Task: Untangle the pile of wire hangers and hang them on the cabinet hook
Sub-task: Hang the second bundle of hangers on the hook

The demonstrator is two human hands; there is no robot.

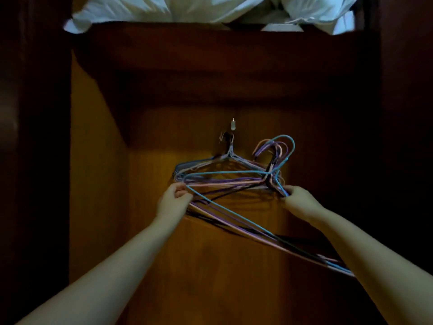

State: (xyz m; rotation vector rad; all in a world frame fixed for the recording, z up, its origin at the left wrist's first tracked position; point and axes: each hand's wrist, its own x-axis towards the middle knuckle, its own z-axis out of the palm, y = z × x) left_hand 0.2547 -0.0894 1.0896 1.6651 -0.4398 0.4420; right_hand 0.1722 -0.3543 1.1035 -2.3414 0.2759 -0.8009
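dark wooden cabinet (pixel 164 254), some hung hangers (pixel 210 161) on its hook (pixel 232 125).
my left hand (pixel 174 199) and right hand (pixel 300 200) both clench the tangled bundle (pixel 234 182) just below that hook; best tease the blue hanger (pixel 225 172) loose before lifting.

bare left forearm (pixel 110 266), bare right forearm (pixel 365 252)

Cabinet hook (pixel 232 125): small, pale, fixed to the wooden back panel. Hung hangers (pixel 230 151): a few are seen hooked just below it, flat against the panel. Tangled bunch (pixel 234 171): blue, purple, pink and black wires, gripped at both ends, hook ends raised just right of the cabinet hook.
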